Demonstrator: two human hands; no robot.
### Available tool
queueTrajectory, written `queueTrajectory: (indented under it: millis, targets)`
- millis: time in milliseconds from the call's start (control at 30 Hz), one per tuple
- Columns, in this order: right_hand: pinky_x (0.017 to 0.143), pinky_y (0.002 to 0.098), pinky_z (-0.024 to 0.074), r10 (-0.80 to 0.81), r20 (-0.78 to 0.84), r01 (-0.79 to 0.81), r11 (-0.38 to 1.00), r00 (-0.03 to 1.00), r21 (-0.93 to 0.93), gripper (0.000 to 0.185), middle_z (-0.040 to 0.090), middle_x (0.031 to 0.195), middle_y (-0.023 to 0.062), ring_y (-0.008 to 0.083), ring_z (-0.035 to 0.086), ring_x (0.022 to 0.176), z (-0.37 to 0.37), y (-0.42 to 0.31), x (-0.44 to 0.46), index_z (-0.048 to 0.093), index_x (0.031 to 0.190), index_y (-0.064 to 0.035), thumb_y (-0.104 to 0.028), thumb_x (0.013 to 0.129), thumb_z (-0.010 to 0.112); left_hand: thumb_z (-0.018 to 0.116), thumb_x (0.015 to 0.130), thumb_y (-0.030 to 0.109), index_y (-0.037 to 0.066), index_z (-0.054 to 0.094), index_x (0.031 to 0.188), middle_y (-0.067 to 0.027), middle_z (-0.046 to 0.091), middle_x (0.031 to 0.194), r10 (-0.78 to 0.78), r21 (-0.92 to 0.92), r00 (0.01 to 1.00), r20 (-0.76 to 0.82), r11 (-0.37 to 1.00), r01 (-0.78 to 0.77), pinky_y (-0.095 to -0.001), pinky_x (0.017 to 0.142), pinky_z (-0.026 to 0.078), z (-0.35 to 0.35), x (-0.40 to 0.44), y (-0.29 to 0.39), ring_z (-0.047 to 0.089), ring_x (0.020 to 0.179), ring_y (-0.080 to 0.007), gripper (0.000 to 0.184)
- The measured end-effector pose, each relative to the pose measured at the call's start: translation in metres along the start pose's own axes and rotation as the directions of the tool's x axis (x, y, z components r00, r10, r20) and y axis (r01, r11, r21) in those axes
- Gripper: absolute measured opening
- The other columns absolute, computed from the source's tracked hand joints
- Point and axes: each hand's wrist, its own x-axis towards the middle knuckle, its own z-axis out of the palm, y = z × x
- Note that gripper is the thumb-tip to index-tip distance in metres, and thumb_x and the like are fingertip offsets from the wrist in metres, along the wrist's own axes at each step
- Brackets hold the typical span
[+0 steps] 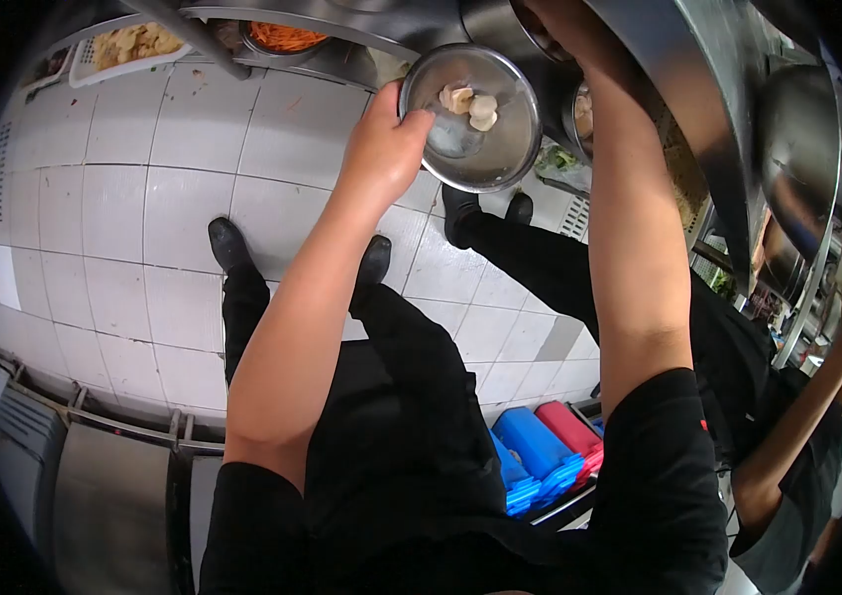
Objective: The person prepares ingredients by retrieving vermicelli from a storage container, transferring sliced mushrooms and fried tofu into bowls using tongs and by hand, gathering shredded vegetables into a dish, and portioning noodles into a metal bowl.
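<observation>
My left hand (386, 144) grips the near-left rim of a round metal bowl (490, 164), thumb over the edge. Inside the bowl lie a few pale, whitish pieces (481, 112) of food, whose kind I cannot make out. My right hand (561, 28) reaches forward into a metal container (498, 32) at the top of the view; its fingers are hidden in shadow. Just below that hand, partly behind my right forearm, is another metal container (583, 111) with pale food in it.
A white basket of yellowish food (128, 48) and a bowl of shredded orange food (285, 37) stand on a low shelf. A co-worker's arm (807, 426) is at the right, near a wok (799, 149). Blue bins (535, 441) and a red bin (571, 431) stand behind.
</observation>
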Motion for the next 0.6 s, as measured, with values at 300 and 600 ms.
queueTrajectory:
  millis: [300, 600]
  targets:
    - [0.057, 0.0225, 0.0424, 0.133, 0.481, -0.484, 0.462, 0.866, 0.744, 0.032, 0.065, 0.095, 0.0047, 0.0082, 0.054, 0.073, -0.072, -0.057, -0.054, 0.063, 0.120, -0.0040, -0.020, 0.093, 0.058, 0.057, 0.088, 0.021, 0.000, 0.052, 0.128, -0.0151, 0.065, 0.111, -0.045, 0.007, 0.999, -0.011, 0.999, 0.045, -0.0312, 0.077, 0.053, -0.007, 0.013, 0.015, 0.064, 0.094, -0.0211, 0.045]
    - [0.072, 0.0263, 0.0502, 0.089, -0.122, -0.107, 0.983, 0.988, -0.148, 0.034, 0.069, 0.099, 0.0042, 0.0136, 0.063, 0.085, -0.011, -0.009, 0.003, 0.066, 0.114, -0.0057, -0.030, 0.090, 0.066, 0.056, 0.089, 0.021, 0.000, 0.051, 0.130, -0.0170, 0.065, 0.111, -0.033, -0.007, 0.999, -0.017, 0.999, 0.033, -0.0324, 0.076, 0.054, -0.017, 0.009, 0.011, 0.064, 0.097, -0.0213, 0.047]
